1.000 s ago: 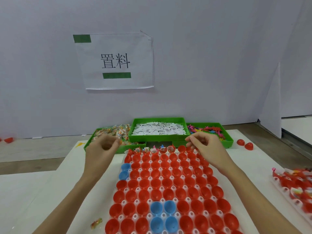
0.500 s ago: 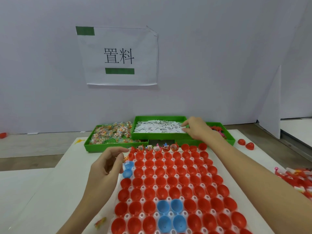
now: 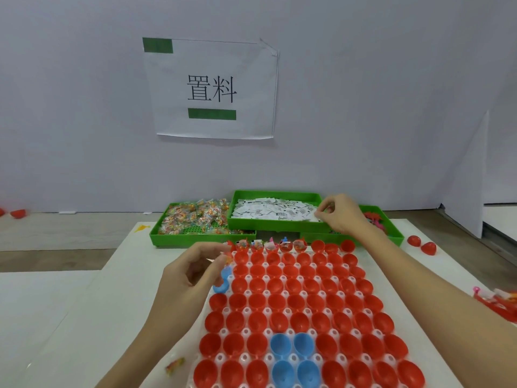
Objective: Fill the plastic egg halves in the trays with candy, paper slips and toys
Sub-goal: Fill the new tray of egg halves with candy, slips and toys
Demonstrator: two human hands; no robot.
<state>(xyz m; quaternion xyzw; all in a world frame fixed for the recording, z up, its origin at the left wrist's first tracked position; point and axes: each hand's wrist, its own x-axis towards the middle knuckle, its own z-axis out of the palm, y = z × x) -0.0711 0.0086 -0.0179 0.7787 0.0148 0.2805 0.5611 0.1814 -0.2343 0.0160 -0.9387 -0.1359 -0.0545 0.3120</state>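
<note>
Fingers [image 3: 326, 211] of right hand [image 3: 342, 217] pinching among paper slips [image 3: 268, 210] — catch hidden, left hand [image 3: 187, 278] grasping blurred candy [image 3: 228, 259].

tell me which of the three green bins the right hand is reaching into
The middle green bin, the one heaped with white paper slips. The right hand pinches at its right end; the candy bin and toy bin sit lower on either side.

I have one view only, from the head camera, looking forward and down across the table [image 3: 70, 317] toward the wall [image 3: 363, 93]. The near end of the egg tray [image 3: 246, 310] sits close under the lens and runs off the bottom edge (wide-angle, so edges bow). The wall sign [image 3: 212, 88] faces me nearly square, above centre.
</note>
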